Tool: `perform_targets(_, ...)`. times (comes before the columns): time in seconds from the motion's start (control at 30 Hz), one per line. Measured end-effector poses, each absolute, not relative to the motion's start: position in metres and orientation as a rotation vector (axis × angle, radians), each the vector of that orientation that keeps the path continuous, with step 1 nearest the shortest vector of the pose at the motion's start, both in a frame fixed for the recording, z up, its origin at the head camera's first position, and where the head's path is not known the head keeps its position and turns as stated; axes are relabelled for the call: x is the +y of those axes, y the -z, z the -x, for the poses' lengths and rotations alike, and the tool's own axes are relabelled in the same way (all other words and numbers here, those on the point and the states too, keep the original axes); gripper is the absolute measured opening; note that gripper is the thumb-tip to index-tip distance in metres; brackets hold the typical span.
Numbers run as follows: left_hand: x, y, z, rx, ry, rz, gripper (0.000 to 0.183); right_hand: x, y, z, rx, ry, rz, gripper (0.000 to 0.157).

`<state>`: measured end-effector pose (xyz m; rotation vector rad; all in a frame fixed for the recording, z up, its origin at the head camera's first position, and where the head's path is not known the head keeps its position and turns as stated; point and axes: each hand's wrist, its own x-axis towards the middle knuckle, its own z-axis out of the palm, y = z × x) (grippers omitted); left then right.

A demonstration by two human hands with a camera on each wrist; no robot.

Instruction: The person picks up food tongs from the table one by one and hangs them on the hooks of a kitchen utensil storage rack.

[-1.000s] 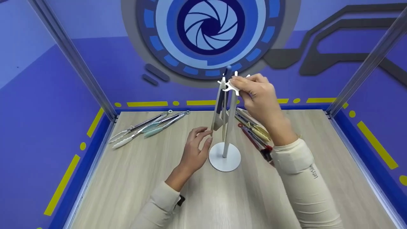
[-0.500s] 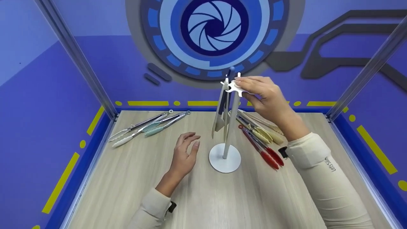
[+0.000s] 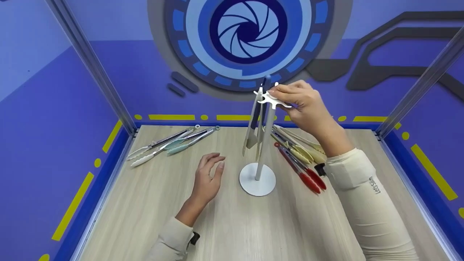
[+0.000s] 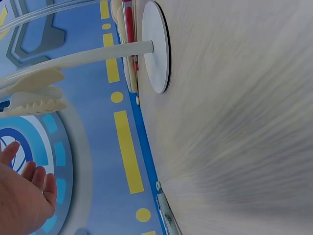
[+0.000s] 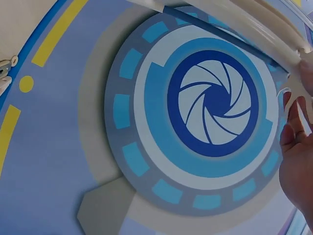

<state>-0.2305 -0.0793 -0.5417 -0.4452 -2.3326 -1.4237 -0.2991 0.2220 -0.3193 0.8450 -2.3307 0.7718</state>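
Observation:
My right hand (image 3: 304,105) pinches the hooked top (image 3: 267,98) of a white utensil stand, its fingers above and thumb below. A thin post joins that top to a round white base (image 3: 256,185) on the table. Utensils hang from hooks on the left side, one with a dark blue handle (image 3: 256,115). In the left wrist view, a pale beige utensil head with a scalloped edge (image 4: 41,106) hangs beside the post. My left hand (image 3: 207,179) is held left of the stand, fingers relaxed and holding nothing, apart from the hanging utensils.
White-tipped tongs (image 3: 145,158) and mint-tipped tongs (image 3: 184,145) lie at the back left. Right of the stand lie red-tipped tongs (image 3: 309,179), yellow-tipped tongs (image 3: 300,154) and beige tongs. Blue walls and metal corner posts (image 3: 94,69) enclose the table.
My left hand has drawn back from the hanging utensils, leftward and toward me. My right hand stays at the stand's top, its wrist swung rightward, uncovering the red-tipped tongs.

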Motion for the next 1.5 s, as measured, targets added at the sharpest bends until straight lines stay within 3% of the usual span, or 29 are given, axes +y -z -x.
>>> perform_targets(0.5, -0.084, 0.544, 0.229, -2.333, 1.392, 0.449, 0.026, 0.203, 0.319, 0.297, -2.246, -0.531, -0.713, 0.024)
perform_targets(1.5, -0.087, 0.564, 0.235, -2.542, 1.367, 0.265, 0.026, 0.174, 0.327, 0.284, -2.162, -0.652, -0.507, 0.026)
